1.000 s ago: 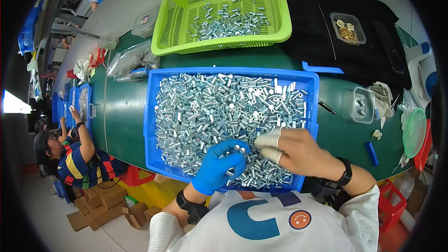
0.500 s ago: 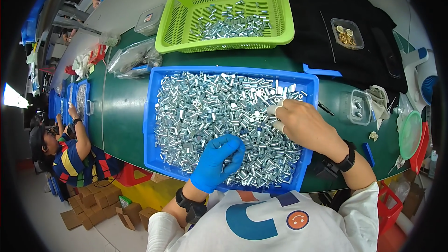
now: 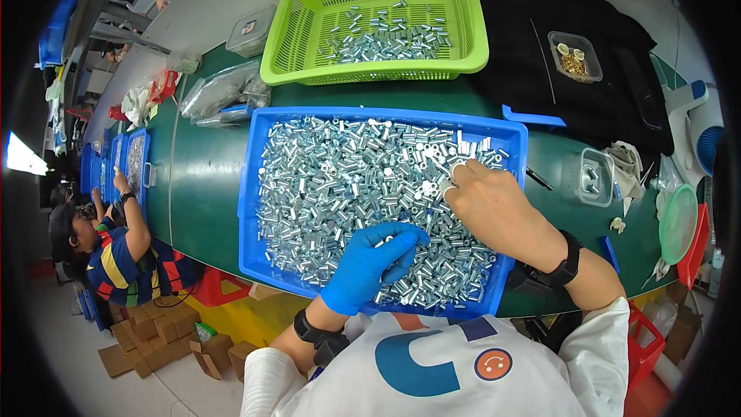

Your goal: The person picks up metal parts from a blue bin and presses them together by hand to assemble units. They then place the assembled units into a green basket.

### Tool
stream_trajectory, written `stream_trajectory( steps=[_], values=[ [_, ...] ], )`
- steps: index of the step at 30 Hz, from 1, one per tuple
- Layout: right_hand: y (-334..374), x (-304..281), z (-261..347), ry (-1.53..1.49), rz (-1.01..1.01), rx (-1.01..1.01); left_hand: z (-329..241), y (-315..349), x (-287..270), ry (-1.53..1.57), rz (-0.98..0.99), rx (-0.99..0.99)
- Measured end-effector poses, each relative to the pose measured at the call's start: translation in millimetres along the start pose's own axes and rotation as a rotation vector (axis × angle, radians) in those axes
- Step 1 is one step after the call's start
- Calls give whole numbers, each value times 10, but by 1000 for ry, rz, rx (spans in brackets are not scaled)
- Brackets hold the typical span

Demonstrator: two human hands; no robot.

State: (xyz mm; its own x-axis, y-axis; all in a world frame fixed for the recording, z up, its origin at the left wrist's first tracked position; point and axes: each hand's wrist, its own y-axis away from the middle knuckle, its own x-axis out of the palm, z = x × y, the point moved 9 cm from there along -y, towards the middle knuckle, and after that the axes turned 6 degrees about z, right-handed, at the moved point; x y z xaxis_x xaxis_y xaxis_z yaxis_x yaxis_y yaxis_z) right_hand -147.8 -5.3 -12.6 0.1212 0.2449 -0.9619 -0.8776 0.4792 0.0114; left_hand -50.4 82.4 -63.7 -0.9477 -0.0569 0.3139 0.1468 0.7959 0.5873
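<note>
A shallow blue tray (image 3: 253, 185) holds a thick layer of small silvery metal sleeves (image 3: 332, 185). Over its near middle is my left hand (image 3: 370, 262) in a blue glove, thumb and fingers curled together. A bit of shiny metal shows between them, but I cannot tell whether it is held or lies behind. My right hand (image 3: 494, 201) is above the tray's right part, with pale covers on some fingertips. Its fingers are bent and drawn together at the sleeves; what they pinch, if anything, is hidden.
Beyond the tray stands a green slotted basket (image 3: 370, 76) with more sleeves. On the right are a black cloth (image 3: 517, 31), a clear box with brass-coloured parts (image 3: 575, 66), a small clear box (image 3: 596, 177) and a pen (image 3: 539, 178). A co-worker (image 3: 123, 255) sits at left.
My left hand has moved right and slightly up over the tray, its fingers reaching toward my right hand. My right hand has shifted only a little, up and to the left.
</note>
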Motion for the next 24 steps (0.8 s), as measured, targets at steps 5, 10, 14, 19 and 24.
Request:
stream_trajectory(
  steps=[5, 10, 14, 19, 24],
  values=[
    [-41, 66, -108, -100, 36, -5, 45, -2, -14, 24, 18, -10],
    [-5, 41, -54, -111, -13, -1, 14, 0, 4, 7, 21, -14],
    [-5, 73, -62, -75, 6, -5, 13, -7, 10, -13, 21, -19],
    [68, -11, -49, -320, -98, -19, 18, 13, -44, -7, -48, -5],
    [165, -167, 110, -608, -260, -33, -36, 46, -56, -253, -110, -31]
  ],
)
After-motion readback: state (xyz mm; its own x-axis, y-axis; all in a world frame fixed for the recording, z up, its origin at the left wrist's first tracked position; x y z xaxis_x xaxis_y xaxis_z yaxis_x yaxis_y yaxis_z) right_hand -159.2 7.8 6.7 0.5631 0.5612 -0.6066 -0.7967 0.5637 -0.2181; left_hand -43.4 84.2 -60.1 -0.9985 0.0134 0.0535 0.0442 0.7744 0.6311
